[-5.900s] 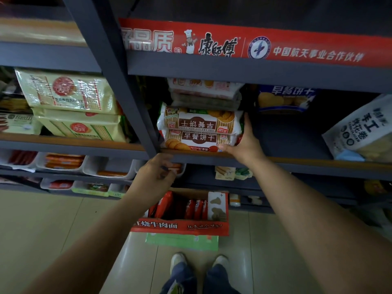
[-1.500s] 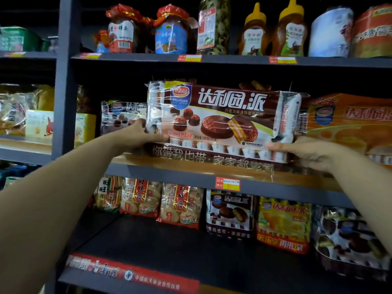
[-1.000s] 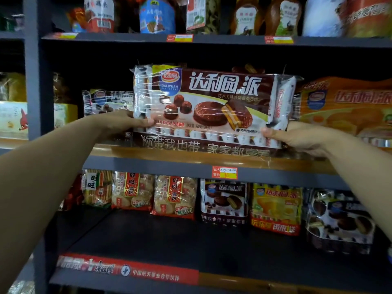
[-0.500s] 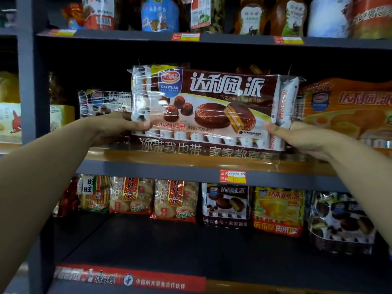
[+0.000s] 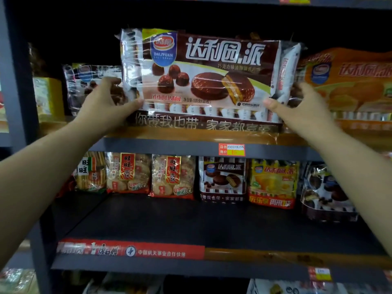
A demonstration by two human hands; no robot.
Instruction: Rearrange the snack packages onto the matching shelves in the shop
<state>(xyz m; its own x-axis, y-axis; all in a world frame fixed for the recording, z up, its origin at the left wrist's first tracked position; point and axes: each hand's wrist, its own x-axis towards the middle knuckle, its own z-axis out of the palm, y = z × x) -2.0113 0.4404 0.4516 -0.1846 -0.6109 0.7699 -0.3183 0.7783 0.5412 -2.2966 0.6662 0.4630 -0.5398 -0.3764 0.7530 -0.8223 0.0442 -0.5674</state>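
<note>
A large brown chocolate pie package (image 5: pixel 207 75) stands upright on the upper shelf (image 5: pixel 191 143), at its front edge. My left hand (image 5: pixel 108 102) grips its lower left end, thumb on the front and fingers behind. At the lower right end my right hand (image 5: pixel 297 102) holds the package the same way. A similar dark pie package (image 5: pixel 89 83) stands behind on the left, partly hidden. An orange pie package (image 5: pixel 350 85) stands to the right.
The shelf below holds rice cracker bags (image 5: pixel 129 172), a small chocolate pie bag (image 5: pixel 222 179), a yellow pie bag (image 5: pixel 273 183) and a dark bag (image 5: pixel 326 192) along its back. A grey upright post (image 5: pixel 14 71) stands at the left. A price tag (image 5: pixel 232 150) sits on the shelf edge.
The view has come closer to the shelf. Both hands still hold the chocolate pie package at its ends, and it stays upright on the shelf edge.
</note>
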